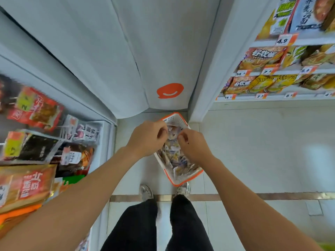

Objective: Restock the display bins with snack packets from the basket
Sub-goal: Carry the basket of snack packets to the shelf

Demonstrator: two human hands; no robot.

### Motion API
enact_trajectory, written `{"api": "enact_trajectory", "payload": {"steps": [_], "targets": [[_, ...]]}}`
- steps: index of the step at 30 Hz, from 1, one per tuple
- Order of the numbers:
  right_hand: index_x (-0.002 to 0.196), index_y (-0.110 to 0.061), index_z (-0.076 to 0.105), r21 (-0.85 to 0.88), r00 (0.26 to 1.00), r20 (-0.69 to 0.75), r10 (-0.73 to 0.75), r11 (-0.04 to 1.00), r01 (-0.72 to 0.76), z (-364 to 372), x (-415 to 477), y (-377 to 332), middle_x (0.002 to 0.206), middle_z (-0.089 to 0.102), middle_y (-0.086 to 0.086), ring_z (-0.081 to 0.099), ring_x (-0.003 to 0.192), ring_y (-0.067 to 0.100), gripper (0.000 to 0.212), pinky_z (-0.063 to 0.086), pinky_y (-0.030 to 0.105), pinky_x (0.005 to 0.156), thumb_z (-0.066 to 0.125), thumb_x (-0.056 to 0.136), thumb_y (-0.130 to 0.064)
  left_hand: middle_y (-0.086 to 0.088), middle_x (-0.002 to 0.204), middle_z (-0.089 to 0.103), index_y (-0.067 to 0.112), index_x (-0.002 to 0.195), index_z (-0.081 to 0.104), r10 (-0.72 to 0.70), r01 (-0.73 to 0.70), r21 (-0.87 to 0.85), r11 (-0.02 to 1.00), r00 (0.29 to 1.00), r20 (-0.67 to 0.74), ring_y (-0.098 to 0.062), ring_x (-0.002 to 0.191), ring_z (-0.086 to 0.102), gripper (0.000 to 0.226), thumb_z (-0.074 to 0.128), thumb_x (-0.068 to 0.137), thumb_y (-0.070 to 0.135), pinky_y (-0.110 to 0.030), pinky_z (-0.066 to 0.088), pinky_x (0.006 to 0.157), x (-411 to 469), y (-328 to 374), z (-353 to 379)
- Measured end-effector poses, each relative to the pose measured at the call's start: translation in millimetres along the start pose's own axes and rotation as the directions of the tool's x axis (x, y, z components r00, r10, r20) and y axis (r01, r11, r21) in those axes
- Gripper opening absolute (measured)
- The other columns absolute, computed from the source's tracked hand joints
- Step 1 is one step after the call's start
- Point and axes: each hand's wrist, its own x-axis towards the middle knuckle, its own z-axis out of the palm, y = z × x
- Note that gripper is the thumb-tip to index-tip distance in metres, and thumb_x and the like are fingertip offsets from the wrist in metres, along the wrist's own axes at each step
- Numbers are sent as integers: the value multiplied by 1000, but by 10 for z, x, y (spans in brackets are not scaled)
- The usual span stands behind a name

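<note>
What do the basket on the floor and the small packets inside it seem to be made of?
The basket looks like moulded plastic, white with an orange rim, matte; its wall has rows of small holes. The packets are probably thin printed plastic film, slightly shiny; they lie loose and overlapping, but blur hides detail.

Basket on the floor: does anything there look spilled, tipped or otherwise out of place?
Nothing stands out. The basket sits flat on the floor by the shoes, its packets heaped loosely inside, none seen spilled around it.
</note>
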Motion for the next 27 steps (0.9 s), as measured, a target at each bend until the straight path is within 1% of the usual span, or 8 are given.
{"api": "enact_trajectory", "payload": {"steps": [6, 9, 13, 17, 20, 23, 25, 27], "targets": [[86, -9, 62, -106, 996, 29, 88, 991, -85, 662, 1162, 713, 77, 63, 4, 60, 71, 24, 25, 50, 37, 64, 47, 101, -23, 7, 65, 60, 29, 82, 59, -17, 16, -52, 999, 1000, -3, -15, 56, 57, 20, 52, 99, 34, -38, 52, 53, 1029, -985, 885], [90, -10, 63, -149, 984, 32, 174, 974, -168, 1110, 1661, 1217, 80, 63, 3, 61, 75, 26, 26, 47, 36, 65, 47, 101, -26, 6, 57, 49, 29, 72, 46, -55, 53, -79, 995, 998, -18, -15, 51, 50, 36, 46, 107, 33, -30, 36, 49, 1465, -1511, 1507], [125, -16, 61, -246, 970, 39, 240, 943, -224, 1715, 2209, 1868, 112, 64, 6, 61, 101, 29, 30, 49, 41, 86, 46, 103, -31, 1, 60, 49, 22, 68, 45, -163, 162, -70, 984, 987, -15, -21, 56, 51, 46, 36, 111, 38, -34, 38, 55, 1894, -2179, 2395], [142, -13, 47, -315, 946, 16, 324, 900, -303, 2256, 2557, 2560, 136, 51, 13, 52, 124, 36, 46, 44, 50, 101, 49, 100, -30, -11, 101, 63, 11, 101, 60, -325, 325, 8, 946, 946, -9, -34, 100, 58, 45, 36, 108, 47, -48, 54, 84, 2023, -2812, 3258], [150, -9, 36, -314, 930, -16, 366, 882, -352, 2536, 2723, 2954, 143, 40, 14, 44, 131, 37, 58, 44, 51, 104, 53, 97, -27, -22, 147, 36, 14, 143, 40, -563, 560, 70, 826, 826, 35, -47, 132, 37, 58, 41, 103, 57, -62, 46, 101, 2039, -3130, 3715], [155, -10, 21, -319, 913, -86, 398, 857, -404, 2735, 2865, 3201, 148, 34, 16, 36, 137, 38, 73, 38, 55, 112, 55, 93, -29, -24, 163, 9, 11, 162, 2, -789, 793, 18, 609, 604, 112, -51, 143, 24, 95, 56, 96, 52, -63, 39, 110, 2028, -3278, 3975], [157, -12, 15, -329, 889, -133, 438, 827, -457, 2875, 2942, 3314, 149, 33, 15, 32, 140, 37, 78, 30, 58, 116, 54, 91, -29, -31, 164, 9, -1, 160, -15, -873, 891, -30, 453, 451, 187, -48, 145, 29, 111, 59, 95, 51, -55, 39, 113, 2019, -3355, 4128], [157, -12, 16, -349, 869, -189, 457, 796, -495, 2987, 2987, 3390, 149, 33, 14, 30, 141, 37, 78, 21, 61, 120, 52, 89, -28, -34, 157, 32, -17, 155, 7, -863, 906, -68, 418, 419, 282, -45, 139, 44, 98, 57, 97, 44, -49, 46, 111, 2008, -3394, 4249]]}}
